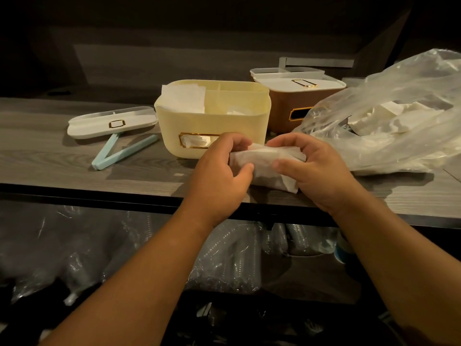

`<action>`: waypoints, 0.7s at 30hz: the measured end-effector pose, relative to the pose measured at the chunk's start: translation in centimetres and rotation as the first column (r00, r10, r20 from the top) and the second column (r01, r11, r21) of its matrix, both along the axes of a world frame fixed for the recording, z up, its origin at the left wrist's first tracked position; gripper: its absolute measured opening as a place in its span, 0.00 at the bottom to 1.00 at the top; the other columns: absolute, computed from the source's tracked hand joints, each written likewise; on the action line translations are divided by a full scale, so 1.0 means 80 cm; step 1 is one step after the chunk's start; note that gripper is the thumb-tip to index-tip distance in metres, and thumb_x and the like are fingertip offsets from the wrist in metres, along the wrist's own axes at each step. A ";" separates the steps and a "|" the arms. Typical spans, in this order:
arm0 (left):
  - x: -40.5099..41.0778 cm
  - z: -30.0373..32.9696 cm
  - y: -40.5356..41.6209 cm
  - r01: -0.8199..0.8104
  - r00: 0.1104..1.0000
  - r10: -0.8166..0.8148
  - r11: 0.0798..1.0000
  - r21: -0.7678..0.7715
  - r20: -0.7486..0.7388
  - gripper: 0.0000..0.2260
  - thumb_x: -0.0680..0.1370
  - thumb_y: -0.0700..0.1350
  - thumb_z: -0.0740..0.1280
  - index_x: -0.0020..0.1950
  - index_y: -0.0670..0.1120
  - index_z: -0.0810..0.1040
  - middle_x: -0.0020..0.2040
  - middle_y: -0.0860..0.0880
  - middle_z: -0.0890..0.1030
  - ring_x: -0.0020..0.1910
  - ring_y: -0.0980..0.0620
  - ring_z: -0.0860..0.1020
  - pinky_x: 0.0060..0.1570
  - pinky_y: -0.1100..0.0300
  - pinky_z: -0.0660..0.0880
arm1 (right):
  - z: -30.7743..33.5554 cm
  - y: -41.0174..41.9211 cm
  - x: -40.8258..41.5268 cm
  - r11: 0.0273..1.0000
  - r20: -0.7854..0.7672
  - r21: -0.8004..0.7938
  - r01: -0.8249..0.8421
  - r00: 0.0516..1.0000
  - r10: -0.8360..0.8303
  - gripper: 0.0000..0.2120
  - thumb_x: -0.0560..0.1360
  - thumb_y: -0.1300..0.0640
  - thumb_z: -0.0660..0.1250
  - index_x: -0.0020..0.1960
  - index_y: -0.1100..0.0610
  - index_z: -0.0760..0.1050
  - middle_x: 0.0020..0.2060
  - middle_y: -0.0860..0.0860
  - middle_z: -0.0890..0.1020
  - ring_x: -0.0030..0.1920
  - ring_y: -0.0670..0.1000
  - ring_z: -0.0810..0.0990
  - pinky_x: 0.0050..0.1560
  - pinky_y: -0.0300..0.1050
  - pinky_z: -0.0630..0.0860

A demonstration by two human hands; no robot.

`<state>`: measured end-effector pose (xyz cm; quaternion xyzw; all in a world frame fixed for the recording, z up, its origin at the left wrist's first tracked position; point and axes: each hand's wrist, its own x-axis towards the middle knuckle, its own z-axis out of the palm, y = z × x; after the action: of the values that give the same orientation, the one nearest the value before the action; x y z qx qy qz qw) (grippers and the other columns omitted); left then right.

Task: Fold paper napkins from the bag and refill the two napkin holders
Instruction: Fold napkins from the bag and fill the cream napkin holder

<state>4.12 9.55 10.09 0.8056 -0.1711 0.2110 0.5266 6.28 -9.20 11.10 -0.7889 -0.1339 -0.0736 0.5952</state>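
A white paper napkin, partly folded, is held between both hands just above the wooden counter's front edge. My left hand pinches its left end and my right hand grips its right end. Right behind the hands stands the cream napkin holder, lid off, with napkins in its left compartment and in its front slot. The brown napkin holder stands behind it to the right with a white lid on top. A clear plastic bag with white napkins inside lies at the right.
The cream holder's white lid lies on the counter at the left, with a light blue clip in front of it. Below the counter edge, a shelf holds plastic-wrapped stacks of cups.
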 end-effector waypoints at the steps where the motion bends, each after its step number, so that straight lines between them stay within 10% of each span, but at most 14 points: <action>1: 0.001 -0.001 0.000 -0.012 0.999 0.012 1.000 0.003 0.036 0.16 0.76 0.39 0.71 0.60 0.54 0.73 0.55 0.61 0.75 0.56 0.62 0.75 0.52 0.65 0.79 | 0.001 0.000 -0.001 1.000 0.025 0.026 0.002 1.000 -0.002 0.14 0.73 0.63 0.74 0.51 0.45 0.83 0.50 0.51 0.84 0.49 0.54 0.83 0.51 0.57 0.82; 8: 0.003 -0.006 0.000 -0.031 0.997 0.032 0.999 -0.021 0.067 0.25 0.75 0.42 0.74 0.68 0.54 0.68 0.64 0.55 0.70 0.62 0.58 0.72 0.59 0.65 0.77 | 0.000 -0.004 -0.001 0.987 0.055 0.135 -0.092 0.995 0.085 0.16 0.72 0.68 0.74 0.54 0.51 0.81 0.51 0.51 0.84 0.50 0.50 0.83 0.50 0.43 0.80; 21: 0.002 -0.005 -0.001 -0.047 0.996 0.042 0.997 0.061 0.081 0.20 0.78 0.37 0.69 0.67 0.48 0.70 0.59 0.53 0.70 0.55 0.58 0.72 0.52 0.76 0.72 | -0.002 -0.002 0.002 0.998 0.001 0.055 -0.037 0.999 0.037 0.15 0.69 0.61 0.79 0.52 0.48 0.82 0.50 0.51 0.83 0.49 0.52 0.83 0.49 0.50 0.83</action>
<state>4.32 9.50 9.66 0.8163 -0.1805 0.2492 0.4888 6.45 -9.34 10.92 -0.7695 -0.1464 -0.0665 0.6181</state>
